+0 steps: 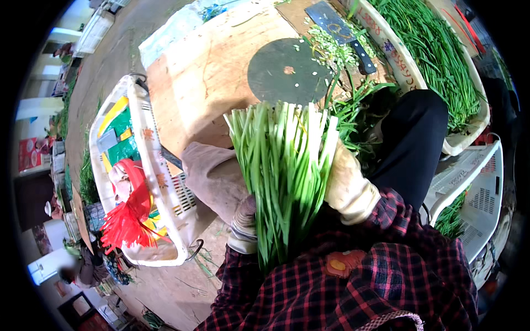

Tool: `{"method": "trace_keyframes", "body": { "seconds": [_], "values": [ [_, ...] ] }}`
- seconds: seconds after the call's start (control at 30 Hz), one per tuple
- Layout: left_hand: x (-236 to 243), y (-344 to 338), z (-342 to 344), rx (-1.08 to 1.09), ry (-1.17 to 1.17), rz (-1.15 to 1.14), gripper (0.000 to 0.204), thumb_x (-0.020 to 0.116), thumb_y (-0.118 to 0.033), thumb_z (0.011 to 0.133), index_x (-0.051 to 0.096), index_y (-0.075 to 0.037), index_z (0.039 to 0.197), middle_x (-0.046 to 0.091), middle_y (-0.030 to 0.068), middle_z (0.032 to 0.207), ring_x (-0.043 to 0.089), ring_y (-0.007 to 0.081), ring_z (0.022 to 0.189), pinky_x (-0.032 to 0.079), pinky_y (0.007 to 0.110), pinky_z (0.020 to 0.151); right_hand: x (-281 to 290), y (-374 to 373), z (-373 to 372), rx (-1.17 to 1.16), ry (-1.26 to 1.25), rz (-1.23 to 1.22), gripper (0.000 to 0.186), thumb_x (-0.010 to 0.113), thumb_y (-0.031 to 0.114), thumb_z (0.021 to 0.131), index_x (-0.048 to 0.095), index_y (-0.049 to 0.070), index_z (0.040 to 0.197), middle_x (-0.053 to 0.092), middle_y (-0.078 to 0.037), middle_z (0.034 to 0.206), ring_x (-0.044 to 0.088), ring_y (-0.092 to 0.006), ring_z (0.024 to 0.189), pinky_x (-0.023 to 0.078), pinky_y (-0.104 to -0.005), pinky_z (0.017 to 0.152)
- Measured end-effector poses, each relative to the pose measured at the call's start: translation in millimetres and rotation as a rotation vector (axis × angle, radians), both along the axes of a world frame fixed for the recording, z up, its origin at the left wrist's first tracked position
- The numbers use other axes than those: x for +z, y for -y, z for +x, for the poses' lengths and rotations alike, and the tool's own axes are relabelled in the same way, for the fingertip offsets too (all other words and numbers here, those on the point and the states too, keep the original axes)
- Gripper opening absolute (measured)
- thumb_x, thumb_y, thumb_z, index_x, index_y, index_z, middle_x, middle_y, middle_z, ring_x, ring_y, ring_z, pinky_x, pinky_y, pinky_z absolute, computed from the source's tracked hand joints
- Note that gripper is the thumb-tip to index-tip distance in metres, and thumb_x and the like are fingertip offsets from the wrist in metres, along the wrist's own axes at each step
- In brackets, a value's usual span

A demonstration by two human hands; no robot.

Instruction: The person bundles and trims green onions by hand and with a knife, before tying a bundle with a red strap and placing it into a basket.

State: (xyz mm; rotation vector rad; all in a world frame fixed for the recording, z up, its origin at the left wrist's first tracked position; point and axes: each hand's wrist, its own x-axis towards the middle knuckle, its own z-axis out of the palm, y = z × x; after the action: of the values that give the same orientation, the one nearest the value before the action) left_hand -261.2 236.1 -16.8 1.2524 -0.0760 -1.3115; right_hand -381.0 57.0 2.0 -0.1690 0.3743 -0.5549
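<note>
A thick bunch of chive-like green stalks (280, 165) stands upright in front of my chest, its pale, evenly cut ends facing away from me. From the left, my left hand (246, 214) in a greyish glove presses the lower part of the bunch. On the opposite side, my right hand (346, 179) in a cream-white glove is wrapped about its upper part. Both hands are closed on the bunch, with most fingers hidden behind the stalks. Just beyond the cut ends lies a dark round disc (287, 70) on a wooden board (204, 83).
A cleaver (334, 25) with a black handle lies at the far right of the board among chopped bits (331, 48). Right of it, a white crate (406, 69) holds long green leaves. At left, another white crate (169, 220) contains red strips (131, 223) and coloured packaging.
</note>
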Motion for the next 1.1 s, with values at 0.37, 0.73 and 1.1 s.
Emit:
{"method": "trace_keyframes", "body": {
  "seconds": [0.37,0.73,1.1],
  "values": [
    [-3,1,-12,0.132,-0.003,0.003,0.087,0.075,-0.031,0.082,0.026,-0.005,0.148,0.039,0.0089,0.145,0.033,0.02,0.135,0.025,0.032,0.111,18,60,26,-0.204,-0.556,-0.785,0.024,0.056,0.025,0.096,0.063,0.007,0.111,0.067,-0.005,0.097,0.062,-0.0153,0.088,0.048,-0.0281,0.077],
    [-4,9,-17,0.164,-0.002,-0.006,0.086,0.075,-0.03,0.082,0.027,-0.005,0.148,0.04,0.0087,0.144,0.034,0.0198,0.134,0.025,0.032,0.11,57,60,20,0.083,-0.909,-2.17,0.033,0.073,0.017,0.074,0.064,0.002,0.103,0.055,-0.015,0.129,0.046,-0.0388,0.126,0.04,-0.0471,0.102],
    [0,5,-16,0.212,0.002,-0.017,0.084,0.075,-0.029,0.082,0.028,-0.004,0.147,0.041,0.0085,0.143,0.035,0.0196,0.133,0.026,0.032,0.11,93,128,35,-0.022,-0.885,-1.831,0.02,0.062,0.02,0.089,0.066,0.001,0.095,0.067,-0.015,0.107,0.067,-0.0243,0.09,0.051,-0.0363,0.081]
  ]
}}
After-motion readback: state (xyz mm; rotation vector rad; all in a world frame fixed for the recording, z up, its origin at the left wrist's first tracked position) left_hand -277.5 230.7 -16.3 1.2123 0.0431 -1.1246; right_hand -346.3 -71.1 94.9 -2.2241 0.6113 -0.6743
